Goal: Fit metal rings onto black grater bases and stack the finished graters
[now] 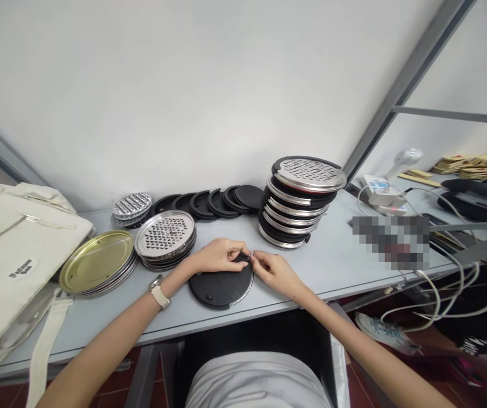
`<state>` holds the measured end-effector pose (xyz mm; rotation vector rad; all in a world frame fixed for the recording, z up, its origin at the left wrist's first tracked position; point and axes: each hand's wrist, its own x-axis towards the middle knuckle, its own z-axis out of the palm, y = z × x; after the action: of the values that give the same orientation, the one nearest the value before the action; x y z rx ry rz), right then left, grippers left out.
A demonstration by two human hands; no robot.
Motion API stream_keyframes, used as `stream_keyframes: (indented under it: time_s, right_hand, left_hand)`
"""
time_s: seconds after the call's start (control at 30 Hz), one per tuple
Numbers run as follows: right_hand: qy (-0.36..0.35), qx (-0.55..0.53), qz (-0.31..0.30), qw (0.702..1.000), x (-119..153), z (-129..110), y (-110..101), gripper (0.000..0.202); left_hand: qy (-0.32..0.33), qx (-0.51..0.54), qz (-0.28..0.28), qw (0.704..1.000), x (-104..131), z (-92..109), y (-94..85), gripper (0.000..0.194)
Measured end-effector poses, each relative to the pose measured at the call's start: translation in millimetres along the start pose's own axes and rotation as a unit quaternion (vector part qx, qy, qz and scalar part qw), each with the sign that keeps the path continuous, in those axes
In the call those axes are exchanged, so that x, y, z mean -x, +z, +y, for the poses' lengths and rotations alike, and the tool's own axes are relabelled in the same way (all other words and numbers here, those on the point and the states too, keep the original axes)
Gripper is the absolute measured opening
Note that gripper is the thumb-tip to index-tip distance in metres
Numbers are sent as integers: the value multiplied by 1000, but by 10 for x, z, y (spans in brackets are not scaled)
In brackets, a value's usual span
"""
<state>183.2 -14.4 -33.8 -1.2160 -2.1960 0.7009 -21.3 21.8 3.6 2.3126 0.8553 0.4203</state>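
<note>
A round black disc (pixel 220 288) with a thin metal edge along its right side lies flat near the table's front edge. My left hand (pixel 217 256) reaches over its far side, thumb and fingers bent in a pinch at the upper right rim. Close against it, my right hand (pixel 274 272) is also pinched at that rim. Something small and dark shows between the fingertips, too tiny to name. Left of the disc stands a stack of round metal grater plates (pixel 164 235), and beyond it are smaller grater plates (pixel 131 205).
Several black plastic rings (pixel 203 205) overlap along the wall. A tall stack of assembled graters (pixel 296 204) stands back right. Gold round plates (pixel 97 260) and a cream bag (pixel 22 255) are at left. White cables (pixel 439 300) and a white box (pixel 381 195) occupy the right.
</note>
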Motion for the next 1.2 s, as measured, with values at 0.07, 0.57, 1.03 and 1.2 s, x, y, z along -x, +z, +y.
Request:
stream_keyframes:
  time_s: [0.07, 0.57, 1.03, 1.2]
  right_hand:
    - [1, -4, -2, 1000, 2, -4, -8, 28]
    - [4, -26, -4, 1000, -1, 12, -8, 28]
    - [-5, -23, 10, 1000, -3, -13, -20, 30]
    - [-7, -15, 13, 1000, -9, -15, -20, 29]
  left_hand:
    - [4, 1, 4, 1000, 0, -3, 6, 18]
    - [10, -18, 1, 1000, -2, 0, 17, 23]
    - [-9, -25, 21, 999, -2, 29, 9, 27]
    - [-3, -23, 15, 1000, -2, 29, 0, 29]
